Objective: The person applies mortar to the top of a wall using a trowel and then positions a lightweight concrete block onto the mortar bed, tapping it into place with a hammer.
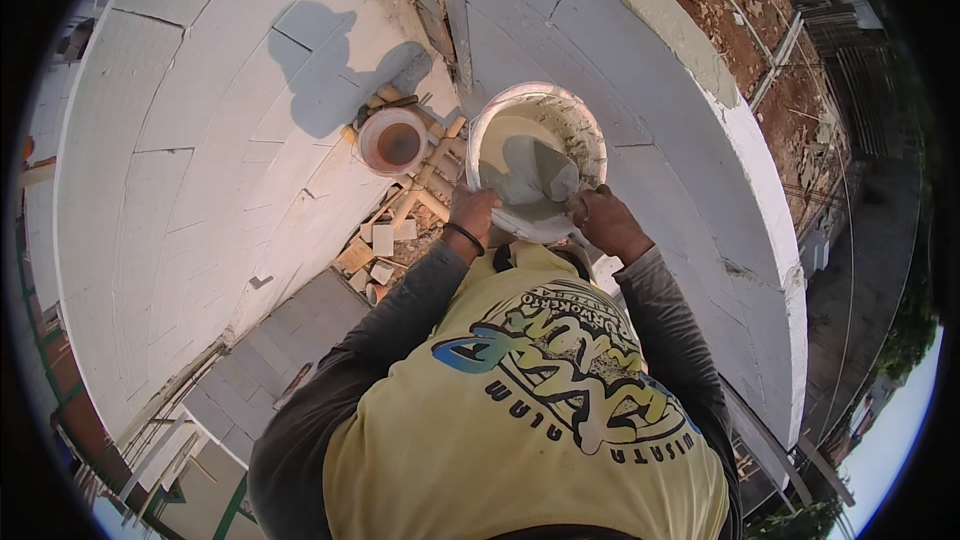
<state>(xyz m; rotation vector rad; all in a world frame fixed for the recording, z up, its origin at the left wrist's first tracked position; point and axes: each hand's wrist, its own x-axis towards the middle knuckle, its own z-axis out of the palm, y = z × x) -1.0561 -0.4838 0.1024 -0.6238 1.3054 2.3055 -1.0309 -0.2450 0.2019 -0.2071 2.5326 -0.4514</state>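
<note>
A white bucket [582,120] partly filled with grey mortar is held tilted in front of my chest. My left hand [470,212], with a dark band at the wrist, grips its near rim on the left. My right hand [604,220] grips the rim on the right. A trowel blade [535,168] smeared with grey mortar lies inside the bucket. Both forearms wear grey sleeves, and a yellow printed shirt [520,410] fills the lower part of the view.
White block walls [200,140] curve up on the left and right [690,160]. An orange-brown bucket [393,141] stands below among wood scraps and block pieces [385,240]. Reddish soil with rubble [780,60] lies beyond the right wall.
</note>
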